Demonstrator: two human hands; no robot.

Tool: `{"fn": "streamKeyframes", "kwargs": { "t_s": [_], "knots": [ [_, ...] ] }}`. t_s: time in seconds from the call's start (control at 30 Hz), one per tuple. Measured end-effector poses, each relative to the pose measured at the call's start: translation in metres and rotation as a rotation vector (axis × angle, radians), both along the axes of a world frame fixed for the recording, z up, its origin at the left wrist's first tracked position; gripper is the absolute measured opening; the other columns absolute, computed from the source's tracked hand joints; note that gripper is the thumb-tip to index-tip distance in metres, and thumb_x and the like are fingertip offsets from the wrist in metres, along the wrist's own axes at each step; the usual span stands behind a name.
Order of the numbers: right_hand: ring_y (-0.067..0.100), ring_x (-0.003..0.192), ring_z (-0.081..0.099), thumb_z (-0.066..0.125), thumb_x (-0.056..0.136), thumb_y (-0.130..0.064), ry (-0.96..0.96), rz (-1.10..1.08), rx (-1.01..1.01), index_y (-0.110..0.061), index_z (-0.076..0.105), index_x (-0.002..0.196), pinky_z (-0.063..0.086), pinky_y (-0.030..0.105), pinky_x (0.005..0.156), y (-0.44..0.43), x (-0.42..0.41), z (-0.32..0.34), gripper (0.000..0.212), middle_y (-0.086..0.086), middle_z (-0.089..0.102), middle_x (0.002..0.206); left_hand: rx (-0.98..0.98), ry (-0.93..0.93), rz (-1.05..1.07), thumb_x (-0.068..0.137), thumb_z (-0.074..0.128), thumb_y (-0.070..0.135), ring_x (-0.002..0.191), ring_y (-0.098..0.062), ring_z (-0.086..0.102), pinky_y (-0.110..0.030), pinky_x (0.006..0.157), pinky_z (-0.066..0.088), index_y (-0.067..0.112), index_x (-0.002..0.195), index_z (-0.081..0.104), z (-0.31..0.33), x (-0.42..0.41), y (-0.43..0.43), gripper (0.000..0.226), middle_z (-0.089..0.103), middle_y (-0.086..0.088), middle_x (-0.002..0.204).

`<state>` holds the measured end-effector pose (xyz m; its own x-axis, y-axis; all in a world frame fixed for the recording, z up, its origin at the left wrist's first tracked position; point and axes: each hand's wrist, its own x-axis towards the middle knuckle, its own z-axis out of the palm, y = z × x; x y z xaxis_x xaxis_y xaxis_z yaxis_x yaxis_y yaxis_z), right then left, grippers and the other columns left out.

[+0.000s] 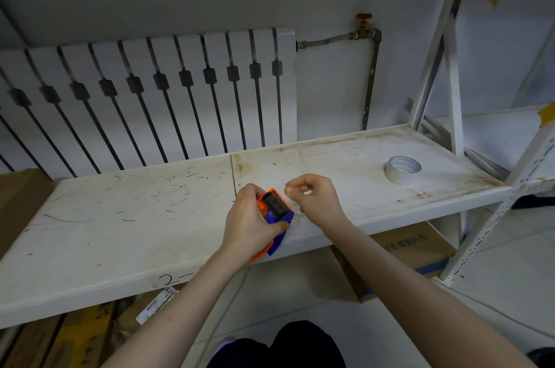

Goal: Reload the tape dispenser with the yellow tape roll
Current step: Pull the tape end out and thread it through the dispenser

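Here, the tape dispenser (pixel 274 211), an orange body with a blue part and a dark roller at its top, is gripped in the left hand (pixel 249 223). The fingers are wrapped around its left side and the thumb is pressed against the blue part. The dispenser is held over the front edge of the white shelf (pixel 120 217), near the seam where two shelf panels meet.

The right hand (pixel 312 196) is held just beside the dispenser, on its right. The fingers are curled inward and the thumb and forefinger are brought together as in a pinch. Whether anything is held between them cannot be told; no strip of tape can be made out there.

The tape roll (pixel 402 170) is laid flat on the shelf, well apart from both hands, toward the right end near the upright of the metal rack (pixel 450 91). Its outer face appears pale and its core is open upward. It is touched by neither hand.

The shelf surface is marked with scratches and stains. A white radiator (pixel 150 97) is mounted on the wall behind the shelf, with a pipe and a red valve (pixel 364 19) at its right. A cardboard box (pixel 414 253) is placed on the floor beneath the shelf.
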<state>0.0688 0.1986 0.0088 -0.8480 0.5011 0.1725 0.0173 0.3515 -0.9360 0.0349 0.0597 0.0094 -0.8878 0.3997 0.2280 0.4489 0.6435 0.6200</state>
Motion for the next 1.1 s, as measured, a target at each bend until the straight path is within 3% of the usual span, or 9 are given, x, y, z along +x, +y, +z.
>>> {"fn": "streamKeyframes", "kwargs": {
  "t_s": [0.23, 0.33, 0.63, 0.87, 0.97, 1.1],
  "knots": [
    [0.002, 0.057, 0.05, 0.062, 0.086, -0.011, -0.039, 0.018, -0.201, -0.012, 0.067, 0.084, 0.037, 0.008, 0.044, -0.003, 0.004, -0.006, 0.006, -0.008, 0.06, 0.069, 0.007, -0.002, -0.016, 0.06, 0.083, 0.034, 0.087, -0.011, 0.05, -0.011, 0.059, 0.036, 0.019, 0.107, 0.046, -0.002, 0.001, 0.002, 0.062, 0.056, 0.003, 0.106],
    [0.008, 0.052, 0.048, 0.061, 0.084, -0.01, -0.085, 0.002, -0.284, -0.01, 0.069, 0.083, 0.037, 0.013, 0.037, -0.006, 0.003, -0.009, 0.008, -0.003, 0.061, 0.065, 0.012, 0.0, -0.017, 0.06, 0.083, 0.034, 0.087, -0.01, 0.049, -0.007, 0.059, 0.034, 0.019, 0.107, 0.046, -0.002, 0.002, 0.002, 0.062, 0.054, 0.004, 0.105],
    [0.012, 0.057, 0.048, 0.058, 0.088, -0.018, -0.128, -0.003, -0.32, -0.011, 0.068, 0.08, 0.041, 0.023, 0.046, -0.01, -0.001, -0.015, 0.015, -0.001, 0.058, 0.065, 0.035, 0.009, -0.015, 0.061, 0.083, 0.032, 0.088, -0.009, 0.048, -0.006, 0.06, 0.031, 0.019, 0.108, 0.047, -0.003, 0.002, 0.002, 0.06, 0.051, 0.008, 0.102],
    [0.013, 0.066, 0.052, 0.061, 0.086, -0.024, -0.191, 0.013, -0.431, -0.006, 0.069, 0.097, 0.045, 0.024, 0.052, -0.008, -0.006, -0.018, 0.022, 0.003, 0.061, 0.075, 0.036, 0.011, -0.014, 0.062, 0.083, 0.033, 0.09, -0.008, 0.047, -0.006, 0.061, 0.03, 0.019, 0.11, 0.046, -0.004, 0.0, 0.001, 0.062, 0.05, 0.009, 0.102],
    [0.014, 0.069, 0.054, 0.062, 0.086, -0.025, -0.207, 0.016, -0.467, -0.006, 0.069, 0.098, 0.046, 0.024, 0.056, -0.007, -0.01, -0.018, 0.024, 0.003, 0.063, 0.076, 0.032, 0.012, -0.013, 0.062, 0.083, 0.034, 0.09, -0.009, 0.048, -0.013, 0.063, 0.034, 0.019, 0.11, 0.046, -0.004, -0.002, 0.001, 0.062, 0.051, 0.008, 0.103],
    [0.015, 0.067, 0.051, 0.064, 0.085, -0.029, -0.25, 0.047, -0.518, -0.004, 0.068, 0.092, 0.041, 0.023, 0.05, -0.008, -0.014, -0.018, 0.025, 0.002, 0.058, 0.069, 0.037, 0.01, 0.004, 0.061, 0.083, 0.038, 0.089, -0.011, 0.051, -0.009, 0.06, 0.035, 0.022, 0.108, 0.044, -0.004, -0.006, -0.002, 0.062, 0.05, 0.009, 0.1]
  ]
}}
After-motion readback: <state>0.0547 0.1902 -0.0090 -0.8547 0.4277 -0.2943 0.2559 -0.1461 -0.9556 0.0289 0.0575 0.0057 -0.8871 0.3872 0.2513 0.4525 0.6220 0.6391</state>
